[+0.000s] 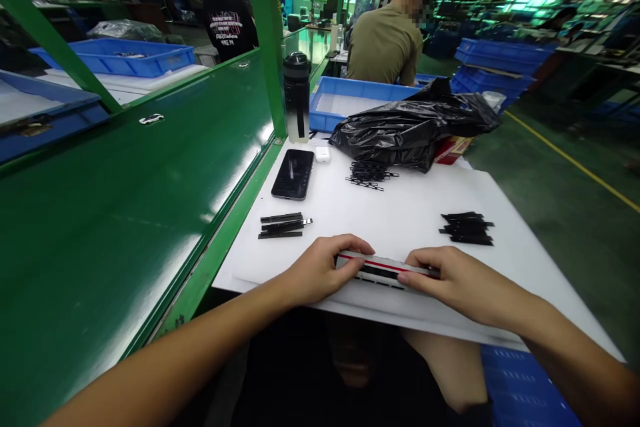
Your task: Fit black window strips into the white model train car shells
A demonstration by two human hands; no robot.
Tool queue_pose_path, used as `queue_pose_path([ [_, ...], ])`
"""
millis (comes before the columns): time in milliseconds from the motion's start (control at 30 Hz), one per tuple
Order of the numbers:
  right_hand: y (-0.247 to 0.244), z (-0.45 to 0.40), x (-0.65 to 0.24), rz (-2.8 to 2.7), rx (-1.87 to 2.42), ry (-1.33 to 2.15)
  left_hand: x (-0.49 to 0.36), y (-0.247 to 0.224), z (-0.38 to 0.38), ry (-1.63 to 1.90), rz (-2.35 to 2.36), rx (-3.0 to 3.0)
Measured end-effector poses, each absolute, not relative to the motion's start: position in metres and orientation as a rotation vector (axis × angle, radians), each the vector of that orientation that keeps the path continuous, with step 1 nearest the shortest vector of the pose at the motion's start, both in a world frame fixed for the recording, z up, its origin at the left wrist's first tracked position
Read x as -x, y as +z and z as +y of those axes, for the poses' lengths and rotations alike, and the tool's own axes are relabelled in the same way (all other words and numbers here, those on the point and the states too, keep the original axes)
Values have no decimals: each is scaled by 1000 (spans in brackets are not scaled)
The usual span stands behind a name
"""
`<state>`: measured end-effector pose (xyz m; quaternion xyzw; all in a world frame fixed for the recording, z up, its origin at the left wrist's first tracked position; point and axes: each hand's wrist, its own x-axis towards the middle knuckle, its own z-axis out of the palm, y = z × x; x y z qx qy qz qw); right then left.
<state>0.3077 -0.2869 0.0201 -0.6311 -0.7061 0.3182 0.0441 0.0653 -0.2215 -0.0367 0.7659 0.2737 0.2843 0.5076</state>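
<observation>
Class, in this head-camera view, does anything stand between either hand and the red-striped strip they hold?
Nothing visible does. The left hand and right hand touch the red-striped strip directly at its two ends, on the white sheet. The nearest pile of black strips lies apart, farther up the sheet.

Smartphone [293, 174] left on board [320, 240], plastic bag [413, 130] behind, strips [467, 228] right

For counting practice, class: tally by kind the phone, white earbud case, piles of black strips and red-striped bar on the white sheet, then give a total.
Phone: 1
White earbud case: 1
Piles of black strips: 3
Red-striped bar: 1
Total: 6
</observation>
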Motion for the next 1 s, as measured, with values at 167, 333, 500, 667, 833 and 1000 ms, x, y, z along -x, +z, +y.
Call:
queue_pose_path([
  [167, 6, -301, -304, -2224, 1842, 689, -66, -37, -226, 670, 596, -1996],
  [333, -4, -312, -301, -2265, 1814, 512, -68, -41, -228, 693, 539, -2044],
  [500, -2, -312, -286, -2288, 1779, 448, -67, -44, -228, 712, 521, -2094],
  [667, -1, -310, -280, -2252, 1780, 481, -67, -44, -227, 712, 524, -2113],
  [833, 2, -309, -286, -2241, 1739, 552, -68, -42, -225, 703, 532, -2054],
  [1000, 1, -309, -287, -2256, 1763, 530, -68, -39, -225, 680, 556, -2028],
])
